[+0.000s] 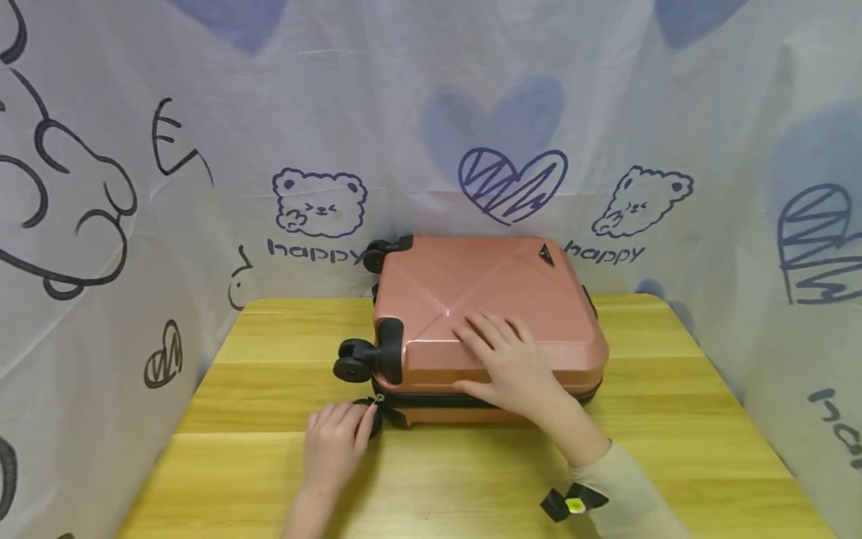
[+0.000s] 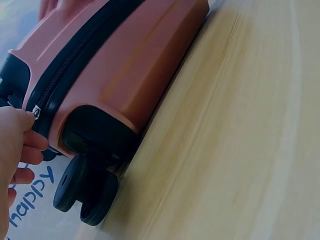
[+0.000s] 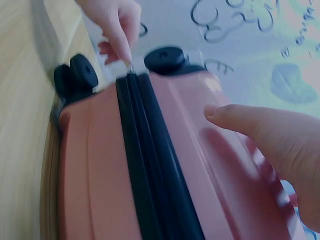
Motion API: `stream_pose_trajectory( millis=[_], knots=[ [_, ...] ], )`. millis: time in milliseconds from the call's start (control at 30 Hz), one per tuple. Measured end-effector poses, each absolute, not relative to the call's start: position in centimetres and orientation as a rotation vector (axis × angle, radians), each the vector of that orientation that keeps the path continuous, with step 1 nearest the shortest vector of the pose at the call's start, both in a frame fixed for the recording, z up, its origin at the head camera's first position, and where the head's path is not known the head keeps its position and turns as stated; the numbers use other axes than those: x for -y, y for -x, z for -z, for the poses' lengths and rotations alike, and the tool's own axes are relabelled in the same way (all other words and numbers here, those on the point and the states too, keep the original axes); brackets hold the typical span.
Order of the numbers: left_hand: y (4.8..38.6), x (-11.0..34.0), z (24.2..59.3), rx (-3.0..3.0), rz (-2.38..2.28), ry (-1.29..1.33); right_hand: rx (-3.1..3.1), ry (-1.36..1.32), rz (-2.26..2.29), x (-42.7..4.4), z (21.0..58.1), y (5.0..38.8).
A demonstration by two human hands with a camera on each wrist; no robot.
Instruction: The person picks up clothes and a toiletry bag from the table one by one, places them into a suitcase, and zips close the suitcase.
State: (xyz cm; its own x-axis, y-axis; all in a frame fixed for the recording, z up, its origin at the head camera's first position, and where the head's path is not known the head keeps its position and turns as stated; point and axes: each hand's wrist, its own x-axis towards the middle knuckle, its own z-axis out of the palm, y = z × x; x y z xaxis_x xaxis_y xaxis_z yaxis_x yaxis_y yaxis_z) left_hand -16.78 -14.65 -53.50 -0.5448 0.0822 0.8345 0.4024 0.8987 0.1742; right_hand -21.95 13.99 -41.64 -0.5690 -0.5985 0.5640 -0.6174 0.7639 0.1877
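A pink hard-shell suitcase [image 1: 431,284] lies flat on the table, its wheels [image 1: 355,361] pointing left. Along its side runs a black zipper [image 2: 65,67], closed where it shows in the left wrist view. At the front left corner my left hand [image 1: 337,442] pinches the metal zipper pull [image 2: 36,112] between thumb and fingers. My right hand [image 1: 515,367] rests on the suitcase's upper shell near the front edge, fingers spread and thumb along the side. In the right wrist view its thumb [image 3: 240,119] lies over the pink shell.
The yellow wood-grain table [image 1: 269,389] extends around the suitcase. White cloth [image 1: 397,135] printed with hearts and bears hangs behind it and on both sides. A black strap with a yellow tag [image 1: 575,505] is on the right sleeve.
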Motion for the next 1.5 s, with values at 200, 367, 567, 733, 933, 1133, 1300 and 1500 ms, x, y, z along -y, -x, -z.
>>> stream_pose_trajectory(
  millis=[200,367,567,733,933,1133,1300,1500],
  knots=[
    [16.9,14.6,53.4,2.069,0.395,0.369,2.295,-1.058,-0.018,-10.2,41.3,22.7],
    [16.9,14.6,53.3,2.014,0.374,0.374,2.252,-1.177,0.022,-7.5,41.2,23.5],
    [16.8,14.9,53.1,1.993,0.353,0.372,2.189,-1.340,0.122,-5.4,40.5,24.7],
    [16.7,15.3,52.9,1.994,0.314,0.369,2.205,-1.432,0.209,-4.7,39.9,25.2],
    [16.7,15.3,52.6,2.006,0.260,0.378,2.224,-1.507,0.214,-4.7,39.4,25.6],
    [16.8,14.7,52.9,1.975,0.251,0.337,2.145,-1.552,0.283,-5.0,38.9,25.8],
    [17.1,14.7,53.2,1.951,0.249,0.284,2.111,-1.544,0.299,-4.9,38.4,26.0],
    [18.2,15.3,53.7,1.931,0.264,0.240,2.080,-1.526,0.355,-5.5,38.2,25.7]
  ],
)
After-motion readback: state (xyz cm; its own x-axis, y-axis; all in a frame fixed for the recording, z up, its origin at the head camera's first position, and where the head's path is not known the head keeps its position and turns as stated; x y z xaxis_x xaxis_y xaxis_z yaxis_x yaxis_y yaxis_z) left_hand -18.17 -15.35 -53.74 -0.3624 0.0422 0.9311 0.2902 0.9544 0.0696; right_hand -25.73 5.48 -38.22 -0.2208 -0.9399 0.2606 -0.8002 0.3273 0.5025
